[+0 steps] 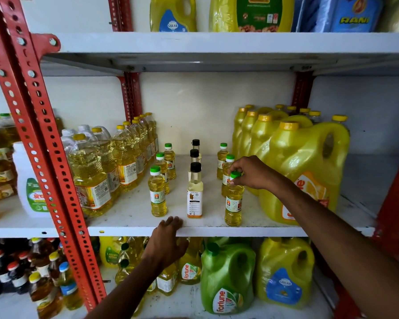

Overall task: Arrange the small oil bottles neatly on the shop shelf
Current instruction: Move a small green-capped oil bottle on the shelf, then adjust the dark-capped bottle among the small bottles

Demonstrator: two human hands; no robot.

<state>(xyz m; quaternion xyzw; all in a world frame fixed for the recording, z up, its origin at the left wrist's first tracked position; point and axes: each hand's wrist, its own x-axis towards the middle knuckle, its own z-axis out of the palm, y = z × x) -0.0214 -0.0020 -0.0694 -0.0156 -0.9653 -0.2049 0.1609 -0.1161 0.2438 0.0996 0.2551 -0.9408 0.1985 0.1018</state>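
right now your right hand [251,172] is pinched shut around the green cap of the front bottle [233,204] in the right-hand row, fingertips closed on the cap while the bottle stands upright near the front edge of the middle shelf [134,231]. your left hand [168,240] lies flat and loosely open with nothing in it, fingers hooked over that same front edge, between the left row and the middle row. count nine small bottles on the bare white patch, in three rows running front to back. the left row has three green-capped bottles of yellow oil, the nearest one [157,192] close to the edge. the middle row has three black-capped bottles of paler oil, the nearest one [195,192] a little taller than its neighbours. the right row has three green-capped ones, counting the one you hold; the second [228,164] sits just behind your fingers and the third [222,157] further back. the rows stand apart from each other. to the left stand bigger clear bottles with yellow caps [95,173], too many to count surely. to the right, four large yellow jugs [304,171] stand one behind another, with smaller yellow-capped bottles behind them. red slotted posts [35,125] frame the shelf.
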